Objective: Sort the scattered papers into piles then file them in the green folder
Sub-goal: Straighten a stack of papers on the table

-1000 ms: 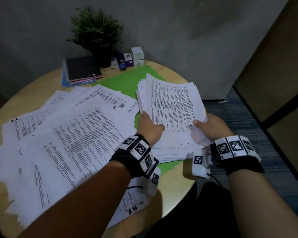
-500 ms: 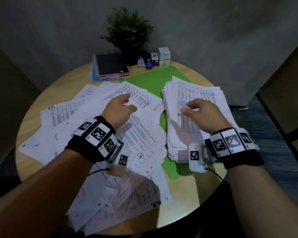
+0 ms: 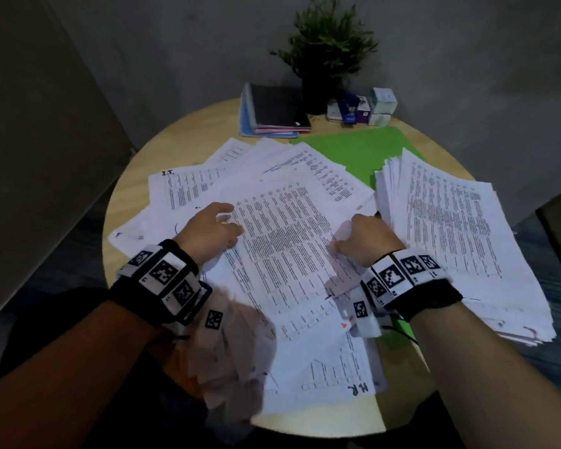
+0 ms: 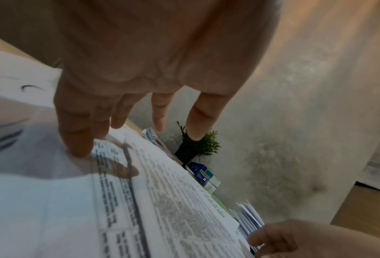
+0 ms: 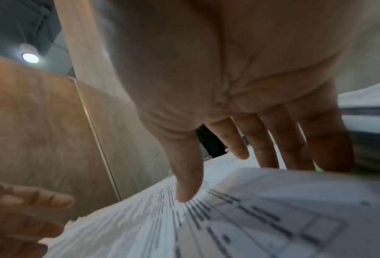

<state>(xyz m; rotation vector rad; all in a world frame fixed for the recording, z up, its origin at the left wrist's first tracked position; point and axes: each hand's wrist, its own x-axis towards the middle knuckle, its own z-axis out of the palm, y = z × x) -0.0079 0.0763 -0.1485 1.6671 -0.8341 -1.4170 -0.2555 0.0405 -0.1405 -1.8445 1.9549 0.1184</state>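
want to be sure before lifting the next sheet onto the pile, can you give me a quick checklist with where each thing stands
1. Left hand on the top sheet: ok, thumb pressing its left side in the left wrist view.
2. Right hand on the same sheet: ok, thumb on it, fingers over its right edge.
3. Only one sheet taken: cannot tell, the layers below are blurred.
4. Sorted pile ready to receive: ok, stacked on the right, edges slightly fanned.
5. Green folder reachable: not ok, mostly covered by papers and pile.
6. Scattered papers all sorted: not ok, many remain spread.
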